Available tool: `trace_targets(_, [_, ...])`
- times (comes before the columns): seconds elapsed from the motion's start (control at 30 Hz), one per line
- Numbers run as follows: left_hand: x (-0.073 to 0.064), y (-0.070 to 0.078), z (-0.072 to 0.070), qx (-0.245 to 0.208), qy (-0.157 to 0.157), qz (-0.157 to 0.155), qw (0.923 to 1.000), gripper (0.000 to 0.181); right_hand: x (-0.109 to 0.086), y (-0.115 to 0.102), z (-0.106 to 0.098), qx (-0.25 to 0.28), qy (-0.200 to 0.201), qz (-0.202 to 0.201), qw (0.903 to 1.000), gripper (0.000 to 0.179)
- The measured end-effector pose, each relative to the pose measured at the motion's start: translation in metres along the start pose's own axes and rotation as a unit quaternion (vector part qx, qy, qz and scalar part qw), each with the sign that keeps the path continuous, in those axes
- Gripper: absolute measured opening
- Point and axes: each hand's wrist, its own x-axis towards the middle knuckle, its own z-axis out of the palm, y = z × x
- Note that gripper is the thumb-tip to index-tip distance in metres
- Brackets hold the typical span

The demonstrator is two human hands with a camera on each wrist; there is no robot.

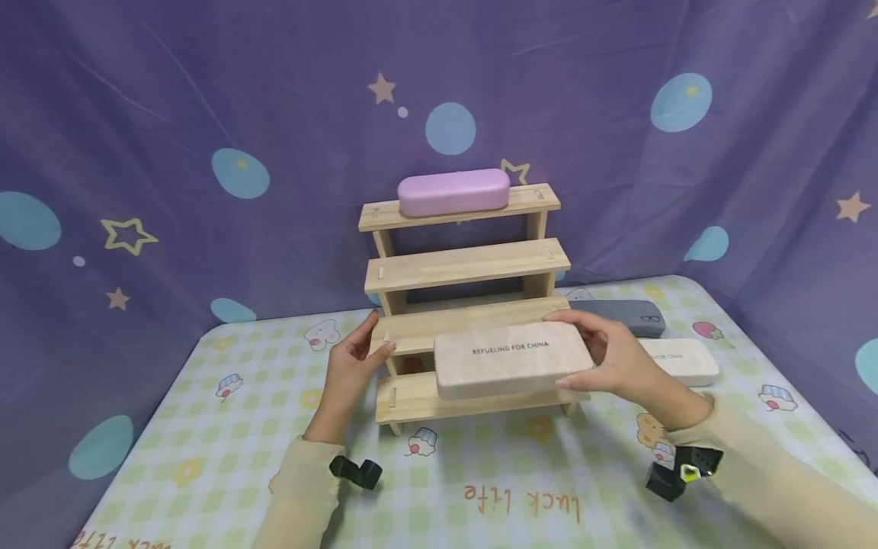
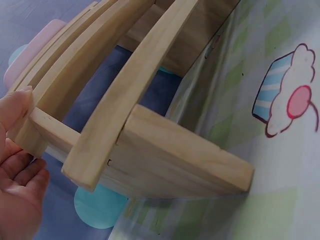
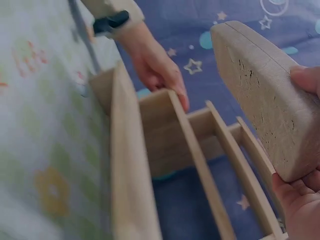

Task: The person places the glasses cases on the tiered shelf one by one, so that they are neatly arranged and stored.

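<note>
A tiered wooden rack (image 1: 473,259) stands on the table. My left hand (image 1: 351,366) grips the left end of its second step from the bottom; in the left wrist view the thumb (image 2: 17,105) lies on the board's edge. My right hand (image 1: 604,354) holds a beige glasses case (image 1: 511,362) by its right end, in front of the lower steps. The case is lettered "REFUELING FOR CHINA". In the right wrist view this case (image 3: 265,95) is tilted between thumb and fingers, apart from the boards. A pink glasses case (image 1: 454,193) lies on the top step.
Right of the rack, a grey-blue glasses case (image 1: 627,316) and a white glasses case (image 1: 686,360) lie on the checked tablecloth (image 1: 240,442). My right forearm partly covers the white one. A purple curtain (image 1: 302,99) hangs close behind the rack.
</note>
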Motion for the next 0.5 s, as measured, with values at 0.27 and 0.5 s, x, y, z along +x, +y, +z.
trace_targets(0.27, [0.000,0.000,0.000,0.001,0.002,0.001,1.0000,0.064,0.045,-0.006,-0.022,0.003,0.044,0.044,0.9981,0.069])
trace_targets(0.5, [0.000,-0.001,0.000,-0.005,-0.001,0.012,0.9999,0.063,0.088,-0.007,-0.035,-0.002,0.053,0.061,0.9967,0.068])
